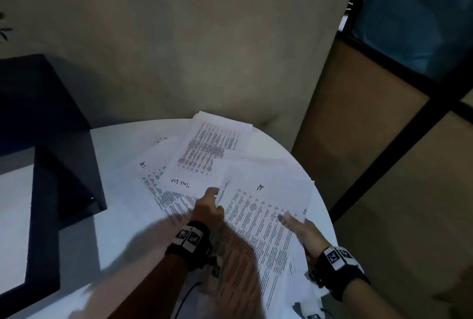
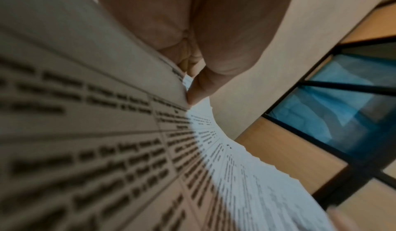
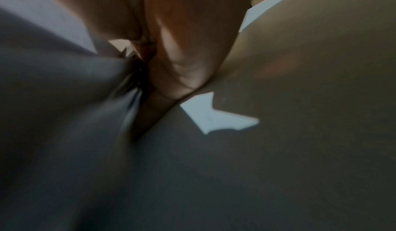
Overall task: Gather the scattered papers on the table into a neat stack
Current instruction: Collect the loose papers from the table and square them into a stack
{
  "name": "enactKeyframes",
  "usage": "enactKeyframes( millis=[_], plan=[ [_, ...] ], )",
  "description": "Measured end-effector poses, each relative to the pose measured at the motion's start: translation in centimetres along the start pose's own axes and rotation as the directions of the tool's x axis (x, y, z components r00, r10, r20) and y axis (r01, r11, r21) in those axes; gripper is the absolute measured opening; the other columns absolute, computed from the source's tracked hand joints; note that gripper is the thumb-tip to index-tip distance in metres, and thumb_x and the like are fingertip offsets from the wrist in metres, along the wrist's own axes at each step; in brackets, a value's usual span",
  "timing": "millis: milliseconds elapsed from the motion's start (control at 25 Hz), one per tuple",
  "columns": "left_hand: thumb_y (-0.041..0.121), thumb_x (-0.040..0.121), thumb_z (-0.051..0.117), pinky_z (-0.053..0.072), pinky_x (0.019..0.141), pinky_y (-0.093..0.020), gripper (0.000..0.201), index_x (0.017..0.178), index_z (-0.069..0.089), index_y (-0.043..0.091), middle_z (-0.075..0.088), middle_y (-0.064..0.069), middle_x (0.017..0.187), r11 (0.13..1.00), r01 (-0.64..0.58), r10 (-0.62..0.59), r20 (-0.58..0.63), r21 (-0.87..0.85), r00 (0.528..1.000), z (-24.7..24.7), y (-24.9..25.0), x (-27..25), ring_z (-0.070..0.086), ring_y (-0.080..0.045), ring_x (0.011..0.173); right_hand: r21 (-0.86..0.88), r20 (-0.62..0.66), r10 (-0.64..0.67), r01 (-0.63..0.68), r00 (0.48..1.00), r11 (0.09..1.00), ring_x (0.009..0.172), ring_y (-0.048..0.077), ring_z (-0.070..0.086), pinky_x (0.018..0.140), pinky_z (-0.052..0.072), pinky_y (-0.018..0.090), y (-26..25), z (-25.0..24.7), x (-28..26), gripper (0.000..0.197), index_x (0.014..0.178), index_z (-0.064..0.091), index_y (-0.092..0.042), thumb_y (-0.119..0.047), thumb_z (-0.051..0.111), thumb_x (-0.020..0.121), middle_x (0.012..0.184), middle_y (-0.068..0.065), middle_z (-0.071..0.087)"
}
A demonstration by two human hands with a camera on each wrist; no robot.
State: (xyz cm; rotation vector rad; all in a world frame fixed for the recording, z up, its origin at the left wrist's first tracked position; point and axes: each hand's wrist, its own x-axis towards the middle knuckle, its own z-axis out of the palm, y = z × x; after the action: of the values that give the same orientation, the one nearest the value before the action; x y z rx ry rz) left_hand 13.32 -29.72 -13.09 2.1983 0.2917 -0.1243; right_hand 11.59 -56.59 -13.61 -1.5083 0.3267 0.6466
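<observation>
The left hand and right hand are pinching the sheaf tight; sweeping it is risking knocking papers off the counter.

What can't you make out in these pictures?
- Fingers of the right hand: under the held sheets in head view; right wrist view is blurred.
- Print: blurred in left wrist view, too small in head view.
- Number of papers on the table: overlaps hide it, head view.
</observation>
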Motion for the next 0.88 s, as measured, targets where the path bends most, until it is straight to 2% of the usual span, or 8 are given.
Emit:
enactKeyframes(
  millis=[80, 240, 360, 440, 560, 680, 760, 880],
  plan=[
    [0.012, 0.083, 0.059, 0.037, 0.085, -0.022, 0.046, 0.128, 0.052, 0.004, 0.06, -0.026, 0.122, 0.996, 0.002, -0.003, -0.006, -0.087, 1.0, -0.3, -0.2, 0.1, 0.057, -0.035, 0.117, -0.139, -0.014, -0.101, 0.098, 0.995, 0.986, 0.144, 0.018, 0.033, 0.117, 0.028, 0.047, 0.3, -0.3, 0.8, 0.102, 0.147, 0.036, -0.019, -0.063, 0.082, 0.067, 0.156, -0.006, 0.037],
    [0.024, 0.079, 0.062, 0.045, 0.087, -0.027, 0.038, 0.114, 0.057, 0.011, 0.065, -0.012, 0.108, 0.966, -0.019, -0.003, -0.085, -0.258, 0.996, -1.3, -1.1, -0.1, 0.061, -0.032, 0.109, -0.264, -0.034, -0.27, 0.251, 0.962, 0.931, 0.122, 0.02, 0.061, 0.097, 0.051, 0.035, 0.0, -0.2, 1.3, 0.09, 0.142, 0.049, -0.023, -0.058, 0.082, 0.066, 0.141, -0.003, 0.057],
    [0.03, 0.078, 0.07, 0.049, 0.09, -0.033, 0.043, 0.116, 0.054, 0.02, 0.063, -0.002, 0.106, 0.926, -0.06, -0.01, -0.185, -0.372, 0.983, -3.7, -1.4, -0.4, 0.061, -0.021, 0.101, -0.296, -0.103, -0.348, 0.305, 0.932, 0.905, 0.089, 0.017, 0.065, 0.085, 0.053, 0.038, -2.2, 0.9, 0.6, 0.044, 0.125, 0.061, -0.017, -0.028, 0.076, 0.085, 0.103, -0.005, 0.07],
    [0.026, 0.081, 0.074, 0.044, 0.094, -0.029, 0.057, 0.129, 0.045, 0.021, 0.058, 0.003, 0.117, 0.853, -0.066, -0.027, -0.17, -0.518, 0.985, -6.0, -1.2, -0.8, 0.058, -0.012, 0.106, -0.288, -0.076, -0.396, 0.36, 0.915, 0.887, 0.075, 0.012, 0.062, 0.089, 0.053, 0.047, -4.5, 1.9, -0.2, 0.019, 0.104, 0.064, -0.016, -0.022, 0.073, 0.089, 0.086, -0.007, 0.066],
    [0.023, 0.091, 0.064, 0.049, 0.087, -0.015, 0.037, 0.127, 0.054, 0.019, 0.07, 0.013, 0.114, 0.748, -0.073, 0.058, -0.045, -0.659, 0.997, -9.7, -1.4, -2.0, 0.066, 0.0, 0.106, -0.142, 0.063, -0.457, 0.461, 0.887, 0.876, 0.106, 0.004, 0.068, 0.101, 0.049, 0.036, -8.2, 4.9, -0.2, 0.031, 0.121, 0.065, -0.02, -0.012, 0.069, 0.091, 0.117, -0.007, 0.072],
    [0.029, 0.088, 0.07, 0.049, 0.09, -0.02, 0.037, 0.123, 0.062, 0.021, 0.072, 0.013, 0.113, 0.816, -0.053, 0.027, -0.053, -0.575, 0.998, -12.0, -3.6, -2.6, 0.065, -0.002, 0.109, -0.204, 0.267, -0.454, 0.511, 0.85, 0.835, 0.122, 0.013, 0.062, 0.103, 0.046, 0.036, -10.3, 8.7, 2.3, 0.05, 0.137, 0.057, -0.018, -0.026, 0.069, 0.089, 0.133, -0.003, 0.065],
    [0.034, 0.081, 0.076, 0.049, 0.09, -0.032, 0.042, 0.114, 0.069, 0.009, 0.075, 0.002, 0.106, 0.874, -0.022, -0.081, -0.189, -0.486, 0.979, -12.5, -5.7, -2.4, 0.069, -0.018, 0.105, -0.38, 0.316, -0.349, 0.455, 0.882, 0.805, 0.109, 0.012, 0.066, 0.093, 0.049, 0.034, -10.7, 11.0, 4.2, 0.049, 0.137, 0.054, -0.017, -0.034, 0.065, 0.093, 0.122, -0.005, 0.068],
    [0.026, 0.086, 0.072, 0.05, 0.084, -0.035, 0.031, 0.102, 0.069, 0.0, 0.071, -0.012, 0.095, 0.88, 0.165, -0.339, -0.344, -0.445, 0.876, -12.6, -9.7, -2.3, 0.067, -0.03, 0.095, -0.55, 0.224, -0.2, 0.293, 0.954, 0.782, 0.101, 0.022, 0.069, 0.073, 0.048, 0.035, -10.4, 12.1, 6.9, 0.04, 0.116, 0.056, -0.004, -0.033, 0.062, 0.09, 0.101, 0.002, 0.065]
  ],
)
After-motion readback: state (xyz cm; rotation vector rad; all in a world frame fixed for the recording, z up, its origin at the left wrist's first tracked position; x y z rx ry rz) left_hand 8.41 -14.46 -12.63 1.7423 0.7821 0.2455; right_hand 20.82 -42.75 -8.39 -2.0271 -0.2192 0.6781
